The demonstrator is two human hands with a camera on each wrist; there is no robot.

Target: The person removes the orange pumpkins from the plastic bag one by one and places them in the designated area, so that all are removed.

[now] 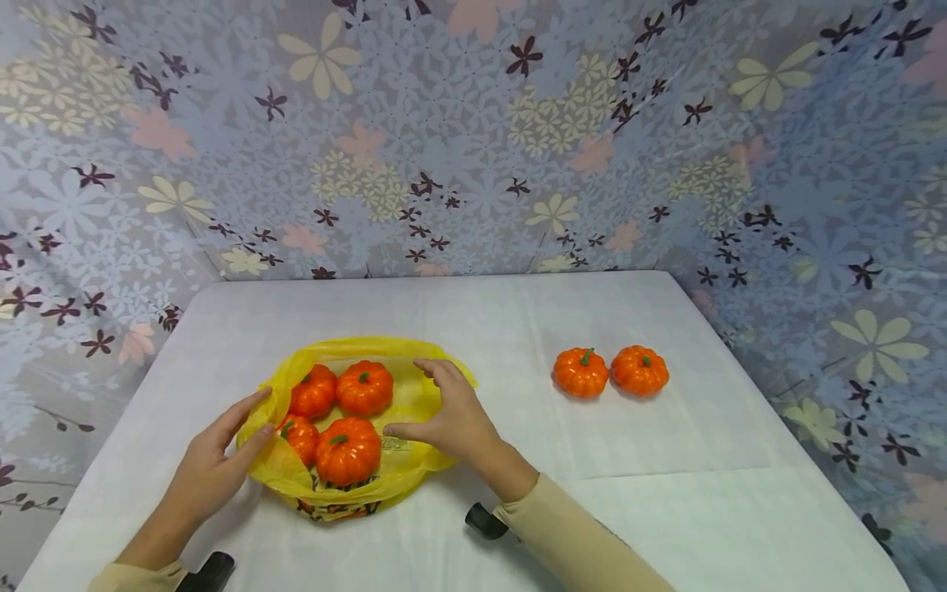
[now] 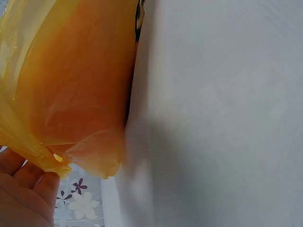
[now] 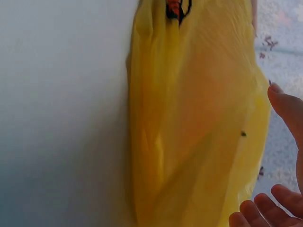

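Observation:
A yellow plastic bag [image 1: 407,481] lies with its mouth spread wide, black print on its front side. Several small shiny orange pumpkins with green stems sit inside, one pumpkin [image 1: 348,452] nearest the front. At the left rim, my left hand [image 1: 210,469] holds the plastic between thumb and fingers; the left wrist view shows the fingers [image 2: 45,189] at the bag's gathered edge. My right hand [image 1: 462,419] reaches over the bag's right rim, thumb and fingers spread apart with nothing between them. In the right wrist view its thumb [image 3: 286,106] stands beside the yellow plastic.
To the right of the bag, two more orange pumpkins sit side by side on the white-covered table [image 1: 703,436]: a left pumpkin [image 1: 580,374] and a right pumpkin [image 1: 639,372]. A flower-patterned curtain [image 1: 473,148] hangs behind and beside the table.

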